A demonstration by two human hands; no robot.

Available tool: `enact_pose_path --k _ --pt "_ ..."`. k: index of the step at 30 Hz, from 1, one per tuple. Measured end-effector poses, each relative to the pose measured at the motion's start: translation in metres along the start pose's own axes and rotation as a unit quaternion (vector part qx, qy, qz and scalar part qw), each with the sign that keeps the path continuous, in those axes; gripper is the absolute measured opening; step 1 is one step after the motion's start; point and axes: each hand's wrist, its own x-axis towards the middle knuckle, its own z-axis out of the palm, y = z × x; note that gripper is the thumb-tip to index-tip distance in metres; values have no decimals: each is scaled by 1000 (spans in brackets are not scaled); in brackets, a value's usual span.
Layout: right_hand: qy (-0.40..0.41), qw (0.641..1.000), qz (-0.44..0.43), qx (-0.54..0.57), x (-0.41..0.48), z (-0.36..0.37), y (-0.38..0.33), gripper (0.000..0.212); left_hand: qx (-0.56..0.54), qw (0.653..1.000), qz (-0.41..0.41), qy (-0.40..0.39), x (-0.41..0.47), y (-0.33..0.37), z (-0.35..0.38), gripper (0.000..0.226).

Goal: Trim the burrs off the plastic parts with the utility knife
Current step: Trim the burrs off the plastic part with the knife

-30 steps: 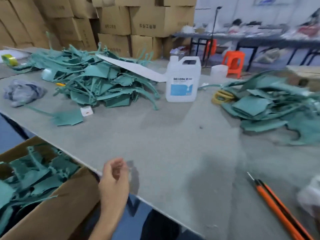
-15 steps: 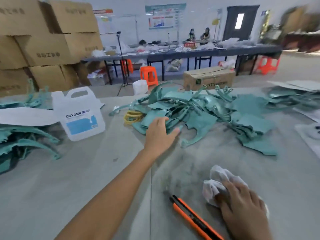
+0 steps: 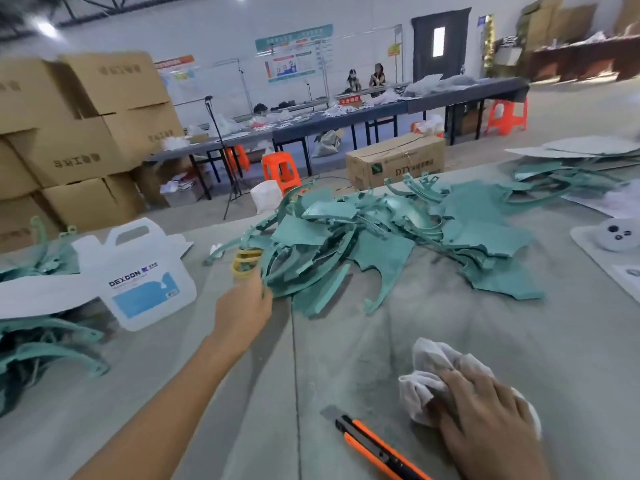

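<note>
My left grip [image 3: 242,308] touches the light-looking, springy plastic parts [image 3: 381,258], probably best taken by a stiff rim, though I cannot tell if it holds; my right grip [image 3: 485,420] rests slack on a rag [image 3: 429,362].

The left hand [image 3: 242,306] touched the edge of the green plastic parts [image 3: 381,244]. The right hand [image 3: 485,420] rested on a white cloth [image 3: 429,368], beside the orange knife [image 3: 374,445].

Left hand [image 3: 242,306] gone from cardboard box, reached out to green parts pile [image 3: 381,237]. Since shifted left along pile's near edge, beside yellow tape rolls [image 3: 244,263]; fingers no longer outstretched.
</note>
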Motion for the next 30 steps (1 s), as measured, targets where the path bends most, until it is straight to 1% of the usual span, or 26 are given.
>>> enact_pose_path --k 3,5,6,7,8,9,10,12,14,15,17,19,20,21,22,23,24,25,26,27,28,30 --pt "11 1000 5 12 -3 -1 0 61 -4 999 -27 16 -63 -30 -30 20" --pt "-7 1000 6 27 -5 -3 0 62 -25 998 -58 6 -111 -49 -45 21" --pt "-23 999 12 35 -4 -4 1 58 -43 996 -83 -15 -132 -56 -51 31" --pt "-40 998 19 42 -5 -5 0 52 -72 990 -115 -35 -151 -62 -56 47" --pt "-59 996 26 55 -6 -7 -1 50 -110 982 -149 -43 -168 -68 -59 60" --pt "-72 994 37 68 -6 -9 -3 56 -154 971 -181 -32 -179 -74 -60 69" --pt "-64 994 43 80 -10 -12 -6 60 -194 957 -213 -11 -190 -81 -63 70" --pt "4 995 35 91 -19 -17 -13 62 -238 936 -253 48 -199 -90 -71 59" --pt "62 994 -1 95 -36 -22 -22 60 -260 919 -275 112 -204 -94 -88 48" --pt "63 994 -21 88 -48 -23 -27 58 -280 908 -281 138 -206 -94 -98 47" --pt "17 996 -44 73 -70 -25 -34 54 -337 878 -290 179 -217 -88 -117 47" --pt "-34 997 -48 45 -82 -25 -35 34 -395 852 -284 191 -235 -77 -126 33" --pt "-62 997 -46 31 -84 -26 -35 28 -423 842 -285 179 -246 -68 -124 27" --pt "-82 995 -49 20 -83 -27 -37 33 -453 828 -292 156 -258 -58 -119 25" --pt "-88 994 -61 12 -83 -26 -37 36 -485 811 -303 122 -270 -48 -112 23" --pt "-81 994 -74 4 -81 -27 -40 32 -503 800 -316 84 -280 -38 -104 22" --pt "-68 994 -86 -1 -80 -27 -42 26 -503 801 -322 41 -288 -30 -96 20" --pt "-64 995 -82 -2 -79 -28 -44 22 -493 809 -321 -6 -292 -25 -87 20" --pt "-60 996 -69 3 -78 -28 -44 21 -479 818 -316 -49 -294 -22 -79 20" --pt "-66 996 -54 11 -76 -30 -43 25 -464 825 -314 -73 -292 -22 -71 22" --pt "-68 996 -48 21 -75 -31 -40 28 -454 829 -318 -75 -287 -25 -65 23" --pt "-64 996 -43 40 -75 -36 -35 29 -429 838 -336 -34 -270 -39 -57 26"
